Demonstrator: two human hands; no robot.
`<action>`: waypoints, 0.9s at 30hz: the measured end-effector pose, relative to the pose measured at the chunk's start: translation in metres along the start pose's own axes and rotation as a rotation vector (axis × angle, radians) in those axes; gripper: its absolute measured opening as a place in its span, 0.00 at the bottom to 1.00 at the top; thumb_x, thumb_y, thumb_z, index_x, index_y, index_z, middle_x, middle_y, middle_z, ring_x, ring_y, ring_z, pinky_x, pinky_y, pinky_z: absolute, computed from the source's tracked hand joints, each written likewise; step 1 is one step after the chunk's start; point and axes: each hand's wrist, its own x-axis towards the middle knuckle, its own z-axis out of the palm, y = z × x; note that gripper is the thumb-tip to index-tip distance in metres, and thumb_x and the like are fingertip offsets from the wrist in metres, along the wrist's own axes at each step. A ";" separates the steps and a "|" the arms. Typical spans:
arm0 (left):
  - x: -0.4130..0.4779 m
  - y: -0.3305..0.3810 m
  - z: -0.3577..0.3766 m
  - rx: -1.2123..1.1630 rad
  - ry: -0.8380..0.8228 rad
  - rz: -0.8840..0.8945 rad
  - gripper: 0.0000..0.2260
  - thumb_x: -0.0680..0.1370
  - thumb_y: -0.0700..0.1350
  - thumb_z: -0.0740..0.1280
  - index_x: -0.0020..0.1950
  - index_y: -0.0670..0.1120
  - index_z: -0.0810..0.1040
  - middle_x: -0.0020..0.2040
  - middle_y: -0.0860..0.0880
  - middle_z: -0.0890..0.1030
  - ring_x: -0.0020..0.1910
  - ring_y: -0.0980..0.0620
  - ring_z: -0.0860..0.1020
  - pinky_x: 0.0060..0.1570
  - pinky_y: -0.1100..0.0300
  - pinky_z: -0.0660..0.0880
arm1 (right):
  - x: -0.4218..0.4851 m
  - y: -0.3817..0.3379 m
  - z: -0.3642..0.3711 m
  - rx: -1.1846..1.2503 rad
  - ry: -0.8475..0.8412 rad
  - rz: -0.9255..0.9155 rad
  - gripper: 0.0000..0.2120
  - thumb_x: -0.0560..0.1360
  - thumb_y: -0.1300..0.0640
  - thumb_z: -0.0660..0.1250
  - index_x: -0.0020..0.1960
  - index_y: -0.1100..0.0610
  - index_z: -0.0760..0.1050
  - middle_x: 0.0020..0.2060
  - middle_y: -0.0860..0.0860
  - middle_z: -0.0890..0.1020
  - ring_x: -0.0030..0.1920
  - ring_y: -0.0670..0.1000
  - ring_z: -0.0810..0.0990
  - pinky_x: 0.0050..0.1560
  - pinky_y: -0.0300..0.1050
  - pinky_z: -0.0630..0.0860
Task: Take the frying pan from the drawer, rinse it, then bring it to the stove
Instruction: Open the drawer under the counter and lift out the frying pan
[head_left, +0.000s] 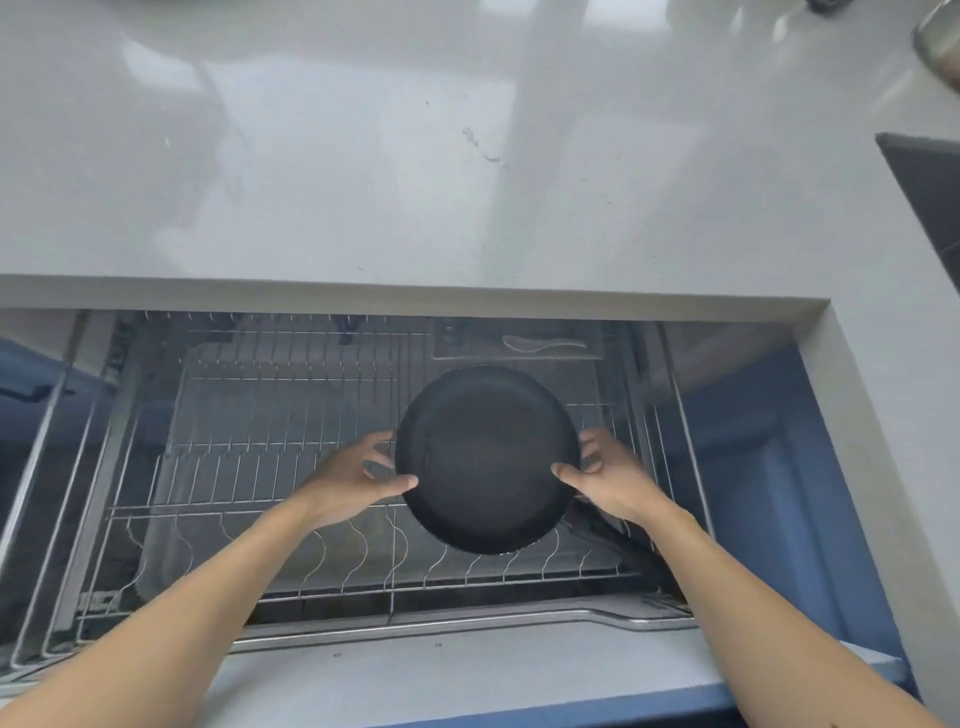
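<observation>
A round black frying pan (485, 457) is over the wire rack of the open drawer (270, 483), right of its middle. My left hand (358, 475) grips the pan's left rim, thumb on the inside edge. My right hand (605, 480) grips the right rim the same way. The pan's dark handle (602, 535) runs down to the right, under my right forearm, and is partly hidden. Whether the pan rests on the rack or is just off it cannot be told.
A grey countertop (415, 171) spans the upper view above the drawer. A dark sink corner (930, 197) shows at the right edge, with a metal vessel (940, 47) at the top right. A white spoon (540, 344) lies in a tray at the drawer's back. Blue cabinet fronts flank the drawer.
</observation>
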 end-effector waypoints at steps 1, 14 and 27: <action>0.001 0.000 0.002 -0.049 -0.011 0.003 0.50 0.68 0.70 0.81 0.85 0.60 0.65 0.61 0.61 0.85 0.57 0.53 0.88 0.63 0.47 0.85 | 0.002 0.002 -0.001 0.003 -0.012 0.008 0.21 0.79 0.48 0.78 0.67 0.51 0.72 0.59 0.50 0.83 0.49 0.45 0.84 0.38 0.33 0.76; 0.017 -0.010 0.015 -0.368 -0.048 -0.042 0.43 0.79 0.36 0.79 0.88 0.56 0.63 0.64 0.41 0.84 0.59 0.44 0.89 0.55 0.49 0.89 | 0.005 0.004 -0.001 0.006 -0.213 0.046 0.35 0.85 0.56 0.70 0.86 0.51 0.58 0.60 0.56 0.87 0.54 0.50 0.84 0.60 0.43 0.71; -0.023 0.015 -0.038 -0.490 -0.015 -0.003 0.42 0.79 0.33 0.78 0.87 0.56 0.65 0.63 0.40 0.86 0.55 0.43 0.91 0.55 0.48 0.89 | -0.009 -0.026 -0.007 0.067 -0.171 -0.062 0.29 0.85 0.57 0.69 0.83 0.47 0.65 0.57 0.52 0.90 0.61 0.52 0.87 0.74 0.52 0.74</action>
